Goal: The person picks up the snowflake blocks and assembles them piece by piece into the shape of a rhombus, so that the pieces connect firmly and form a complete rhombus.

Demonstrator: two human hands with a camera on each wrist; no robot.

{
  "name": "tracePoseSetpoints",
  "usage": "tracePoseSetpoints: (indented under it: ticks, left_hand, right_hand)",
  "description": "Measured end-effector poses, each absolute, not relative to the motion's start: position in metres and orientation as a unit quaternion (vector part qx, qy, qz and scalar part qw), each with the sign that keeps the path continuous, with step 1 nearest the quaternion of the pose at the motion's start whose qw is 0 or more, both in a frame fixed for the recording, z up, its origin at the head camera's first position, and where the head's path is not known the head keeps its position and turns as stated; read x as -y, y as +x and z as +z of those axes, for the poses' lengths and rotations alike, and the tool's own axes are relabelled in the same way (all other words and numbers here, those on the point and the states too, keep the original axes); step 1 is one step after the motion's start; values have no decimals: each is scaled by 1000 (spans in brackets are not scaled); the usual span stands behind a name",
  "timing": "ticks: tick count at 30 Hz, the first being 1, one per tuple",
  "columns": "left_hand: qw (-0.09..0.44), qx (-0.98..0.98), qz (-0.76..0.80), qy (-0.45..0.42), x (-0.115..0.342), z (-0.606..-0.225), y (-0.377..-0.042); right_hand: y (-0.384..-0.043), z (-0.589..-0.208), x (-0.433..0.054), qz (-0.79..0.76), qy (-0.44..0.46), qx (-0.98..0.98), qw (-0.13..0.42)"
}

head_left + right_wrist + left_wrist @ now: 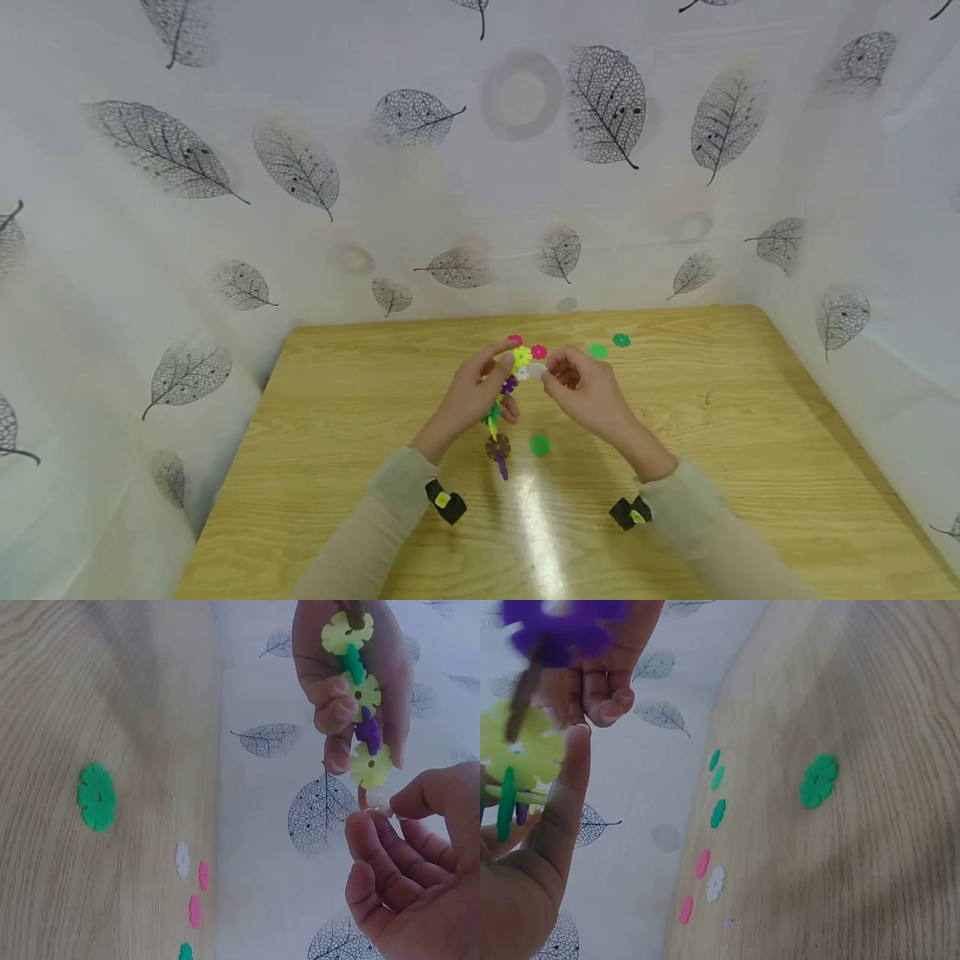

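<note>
My left hand (474, 390) holds a chain of notched flower-shaped plastic discs, raised over the table. Along it run a yellow disc (370, 765), a purple disc (367, 731), a green disc (351, 664) and further yellow ones. A brown disc (497, 447) and a purple disc (502, 467) hang at the lower end. Between thumb and index finger, my right hand (588, 392) pinches a white disc (379, 801) right at the edge of the chain's end yellow disc. The fingers partly hide that white disc.
On the wooden table (345, 483) lie loose discs: a green one (540, 445) near the hands, pink ones (195, 910), a white one (182, 860) and more green ones (621, 340) farther back. A leaf-printed curtain (450, 192) surrounds the table's back and sides.
</note>
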State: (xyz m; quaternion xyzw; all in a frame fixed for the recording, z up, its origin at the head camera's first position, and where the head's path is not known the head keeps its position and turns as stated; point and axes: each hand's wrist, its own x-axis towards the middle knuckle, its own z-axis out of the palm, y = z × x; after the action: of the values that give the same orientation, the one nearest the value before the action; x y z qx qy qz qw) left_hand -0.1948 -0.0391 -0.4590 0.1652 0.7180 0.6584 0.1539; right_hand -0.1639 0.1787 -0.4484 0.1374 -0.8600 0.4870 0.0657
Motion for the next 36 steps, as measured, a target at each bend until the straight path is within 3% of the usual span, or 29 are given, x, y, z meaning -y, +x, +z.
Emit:
tracePoseSetpoints:
  ticks: [17,36]
  left_hand:
    - [169,-681,681,208,36,-458,-194]
    - [187,-673,685,206,40,-460,-197]
  right_hand:
    - [-166,-456,-164,455,166,860,160]
    - [-169,-450,-167,452,191,860,141]
